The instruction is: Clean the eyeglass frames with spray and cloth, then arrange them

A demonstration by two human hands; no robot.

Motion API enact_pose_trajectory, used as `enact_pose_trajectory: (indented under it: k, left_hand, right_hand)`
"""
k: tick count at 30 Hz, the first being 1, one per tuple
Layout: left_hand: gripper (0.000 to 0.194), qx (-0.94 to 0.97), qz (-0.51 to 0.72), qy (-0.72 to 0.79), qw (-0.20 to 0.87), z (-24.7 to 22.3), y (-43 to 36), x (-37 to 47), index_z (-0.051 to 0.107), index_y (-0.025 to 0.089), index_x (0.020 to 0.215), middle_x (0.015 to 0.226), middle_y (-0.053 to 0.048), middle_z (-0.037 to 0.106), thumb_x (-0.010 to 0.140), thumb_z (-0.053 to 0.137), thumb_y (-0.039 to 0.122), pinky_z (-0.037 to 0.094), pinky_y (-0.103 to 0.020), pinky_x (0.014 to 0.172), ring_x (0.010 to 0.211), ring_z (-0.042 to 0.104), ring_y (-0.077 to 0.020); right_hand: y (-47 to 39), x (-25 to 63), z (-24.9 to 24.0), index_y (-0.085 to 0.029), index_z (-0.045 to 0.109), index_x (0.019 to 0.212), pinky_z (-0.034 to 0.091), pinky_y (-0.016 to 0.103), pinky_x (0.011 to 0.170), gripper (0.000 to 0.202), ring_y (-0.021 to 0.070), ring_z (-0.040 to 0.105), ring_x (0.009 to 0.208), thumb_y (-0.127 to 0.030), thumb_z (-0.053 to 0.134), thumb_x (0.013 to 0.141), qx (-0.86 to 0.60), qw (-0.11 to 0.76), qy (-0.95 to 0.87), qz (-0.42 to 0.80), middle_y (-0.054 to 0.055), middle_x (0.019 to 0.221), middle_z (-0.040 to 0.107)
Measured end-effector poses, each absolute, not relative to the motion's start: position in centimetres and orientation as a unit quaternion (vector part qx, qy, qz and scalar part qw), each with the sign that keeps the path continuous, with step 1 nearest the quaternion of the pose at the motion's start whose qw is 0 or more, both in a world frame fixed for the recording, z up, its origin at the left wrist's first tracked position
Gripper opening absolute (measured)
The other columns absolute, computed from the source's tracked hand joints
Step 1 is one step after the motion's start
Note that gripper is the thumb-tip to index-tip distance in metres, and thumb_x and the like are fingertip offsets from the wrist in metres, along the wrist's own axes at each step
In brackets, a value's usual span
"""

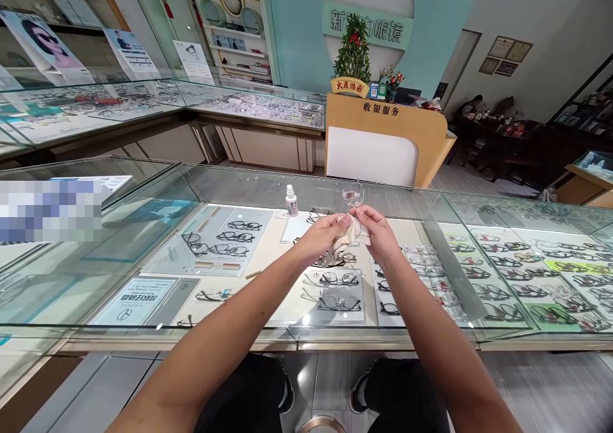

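Note:
Both my hands meet above the glass counter, fingers closed. My left hand (pixel 320 236) pinches a crumpled beige cleaning cloth (pixel 353 234), its folds hanging below the fingers. A pair of thin-rimmed eyeglasses (pixel 353 195) is gripped by my right hand (pixel 378 230); one lens, with a small printed label on it, sticks up beyond the fingertips. Cloth and fingers hide the rest of the eyeglasses. Left of my hands, a small white spray bottle (pixel 291 201) stands upright on the counter.
Under the glass top of the display counter (pixel 268 338) lie rows of eyeglass frames (pixel 339 303), with more at the right (pixel 517 273). Beyond are a wooden cashier desk (pixel 435 129) and another glass showcase (pixel 268 129). A person (pixel 472 104) sits at the far right.

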State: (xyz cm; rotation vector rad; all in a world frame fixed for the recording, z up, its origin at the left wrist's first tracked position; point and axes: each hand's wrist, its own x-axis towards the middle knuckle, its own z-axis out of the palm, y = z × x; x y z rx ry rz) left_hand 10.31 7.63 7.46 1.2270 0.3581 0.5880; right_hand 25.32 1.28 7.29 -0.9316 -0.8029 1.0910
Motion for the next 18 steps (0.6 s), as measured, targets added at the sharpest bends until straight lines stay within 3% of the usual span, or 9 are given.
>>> enact_pose_trajectory:
  k: [7, 18]
  left_hand:
    - [0.059, 0.548, 0.281, 0.194, 0.764, 7.4, 7.3, 10.5, 0.071, 0.016, 0.091, 0.072, 0.001, 0.065, 0.072, 0.090, 0.068, 0.046, -0.023, 0.061, 0.063, 0.060, -0.0118]
    - [0.055, 0.554, 0.257, 0.198, 0.767, 8.5, 7.0, 10.0, 0.072, 0.014, 0.099, 0.069, 0.004, 0.064, 0.065, 0.100, 0.047, 0.037, -0.022, 0.056, 0.056, 0.052, -0.0082]
  right_hand:
    - [1.0, 25.6, 7.5, -0.026, 0.086, 0.083, 0.050, 0.033, 0.094, 0.024, 0.0208, 0.062, 0.103, -0.050, 0.090, 0.076, -0.427, 0.674, -0.438, 0.415, 0.003, 0.104, 0.065]
    - [1.2, 25.5, 7.1, -0.029, 0.089, 0.086, 0.052, 0.034, 0.093, 0.018, 0.0207, 0.064, 0.099, -0.045, 0.087, 0.080, -0.408, 0.693, -0.431, 0.409, 0.003, 0.101, 0.066]
